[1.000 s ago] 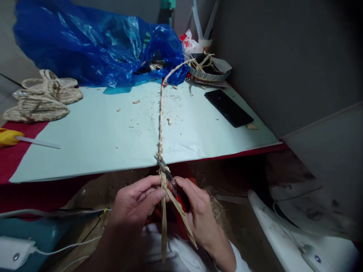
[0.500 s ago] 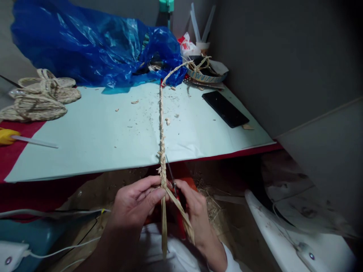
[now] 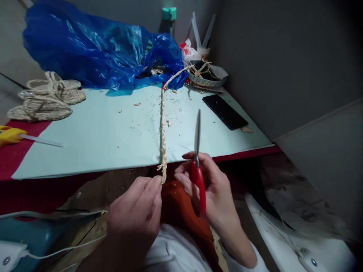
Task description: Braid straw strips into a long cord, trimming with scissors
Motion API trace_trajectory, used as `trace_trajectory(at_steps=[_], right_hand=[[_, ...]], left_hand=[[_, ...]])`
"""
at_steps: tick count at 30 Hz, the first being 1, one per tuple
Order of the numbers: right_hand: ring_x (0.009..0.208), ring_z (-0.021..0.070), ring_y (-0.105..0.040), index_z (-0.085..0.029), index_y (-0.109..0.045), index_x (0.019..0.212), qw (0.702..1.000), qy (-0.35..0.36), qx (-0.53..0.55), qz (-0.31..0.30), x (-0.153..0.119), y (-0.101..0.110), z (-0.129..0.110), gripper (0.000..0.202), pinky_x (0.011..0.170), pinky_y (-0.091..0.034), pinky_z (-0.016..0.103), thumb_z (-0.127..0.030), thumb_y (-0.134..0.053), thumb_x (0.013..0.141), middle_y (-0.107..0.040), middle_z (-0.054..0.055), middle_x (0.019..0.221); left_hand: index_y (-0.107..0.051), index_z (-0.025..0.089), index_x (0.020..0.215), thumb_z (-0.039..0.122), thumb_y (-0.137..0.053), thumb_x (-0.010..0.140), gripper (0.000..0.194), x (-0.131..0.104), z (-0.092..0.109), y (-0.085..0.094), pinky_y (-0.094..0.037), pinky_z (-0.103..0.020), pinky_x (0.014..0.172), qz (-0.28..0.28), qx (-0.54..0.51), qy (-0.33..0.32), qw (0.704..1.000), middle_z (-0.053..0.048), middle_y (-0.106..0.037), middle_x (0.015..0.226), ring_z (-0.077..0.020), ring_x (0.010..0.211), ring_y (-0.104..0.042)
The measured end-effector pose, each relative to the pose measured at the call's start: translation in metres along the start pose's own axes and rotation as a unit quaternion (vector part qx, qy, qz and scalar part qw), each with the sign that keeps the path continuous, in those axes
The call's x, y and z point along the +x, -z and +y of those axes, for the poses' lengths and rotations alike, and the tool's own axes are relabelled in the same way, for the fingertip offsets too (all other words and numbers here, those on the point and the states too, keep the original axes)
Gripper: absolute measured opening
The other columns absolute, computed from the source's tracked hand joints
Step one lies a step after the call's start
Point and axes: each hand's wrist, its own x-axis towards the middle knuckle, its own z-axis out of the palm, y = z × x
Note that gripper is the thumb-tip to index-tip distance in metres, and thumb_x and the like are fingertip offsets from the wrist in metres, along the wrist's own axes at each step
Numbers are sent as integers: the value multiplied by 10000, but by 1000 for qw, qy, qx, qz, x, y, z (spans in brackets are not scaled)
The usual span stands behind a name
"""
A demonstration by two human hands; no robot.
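Observation:
A pale straw braid point(image 3: 163, 136) runs taut from the far side of the table toward me. My left hand point(image 3: 137, 207) pinches its near end just past the table's front edge; the loose strands below are hidden by the hand. In my right hand point(image 3: 214, 185) is a pair of red-handled scissors point(image 3: 199, 181), blades together and pointing up and away. That hand is to the right of the braid and apart from it. At the far end, the braid bends right by a small red piece point(image 3: 163, 86) toward a round shallow container point(image 3: 208, 79).
A blue plastic bag point(image 3: 85, 49) lies along the back. Woven straw slippers point(image 3: 47, 100) and a yellow glue gun point(image 3: 11, 135) are on the left. A black phone point(image 3: 225, 111) rests on the right of the pale table cover point(image 3: 93, 151), among straw scraps.
My right hand has let go of the straw strands and moved right and up, with the scissors now upright. My left hand has turned over, its fingers closed on the braid's end.

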Motion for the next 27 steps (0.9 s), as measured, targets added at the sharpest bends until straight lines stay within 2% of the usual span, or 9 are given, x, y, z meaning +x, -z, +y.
trace_trajectory(at_steps=[3, 7, 10, 13, 17, 21, 24, 27], right_hand=[[688, 128, -602, -223, -519, 1087, 999, 0, -11, -36, 13, -5, -8, 312, 677, -493, 248, -274, -665, 816, -656, 1, 832], [596, 103, -522, -206, -527, 1052, 997, -1, -42, -69, 23, -7, -14, 306, 580, -436, 219, -297, -673, 799, -600, -39, 707], [547, 86, -458, -196, -516, 1001, 996, 10, -63, -70, 26, -3, -17, 264, 541, -394, 213, -295, -660, 802, -553, -58, 653], [504, 75, -418, -200, -505, 975, 996, 12, -55, -75, 26, 1, -16, 223, 526, -383, 212, -287, -639, 820, -498, -80, 601], [523, 90, -530, -215, -462, 1009, 990, -59, 84, -99, 26, 2, -10, 250, 519, -452, 218, -351, -604, 854, -577, -43, 711], [554, 94, -579, -220, -428, 1016, 959, -116, 227, -128, 24, 0, -7, 275, 507, -484, 209, -374, -596, 862, -630, -6, 805], [576, 95, -579, -210, -434, 999, 952, -123, 249, -126, 24, -1, -6, 264, 495, -472, 193, -358, -602, 860, -636, 1, 789], [536, 79, -539, -208, -438, 1023, 955, -122, 237, -133, 23, 0, -3, 242, 491, -461, 191, -344, -580, 882, -627, -9, 782]], left_hand=[[-687, 189, 1018, 83, -523, 836, 267, 1, -9, 1, -502, -232, 666, -32, 29, -98, 994, -76, -726, 908, -180, 783, -663], [-675, 133, 948, 65, -481, 839, 234, 7, -12, -3, -518, -272, 686, -13, 85, -205, 975, -117, -707, 845, -207, 775, -661], [-656, 106, 931, 54, -470, 833, 217, 11, -10, -4, -502, -272, 640, -12, 131, -248, 960, -122, -694, 807, -201, 711, -647], [-633, 52, 1002, 43, -453, 834, 246, 14, -8, -1, -488, -288, 614, -11, 154, -279, 948, -130, -685, 769, -206, 655, -624], [-593, 20, 1095, 44, -490, 836, 280, 13, -11, 1, -488, -269, 639, -23, 138, -262, 955, -133, -677, 814, -196, 699, -633], [-612, 128, 1023, 79, -482, 879, 200, 15, -9, 2, -474, -213, 657, -53, 54, -182, 980, -52, -643, 793, -136, 682, -624], [-619, 166, 926, 120, -480, 902, 148, 17, -3, 2, -463, -197, 624, -59, 21, -127, 990, -11, -605, 725, -109, 617, -594], [-625, 162, 908, 124, -491, 896, 139, 16, -2, -2, -456, -191, 576, -54, 47, -141, 987, -6, -603, 697, -107, 597, -587]])
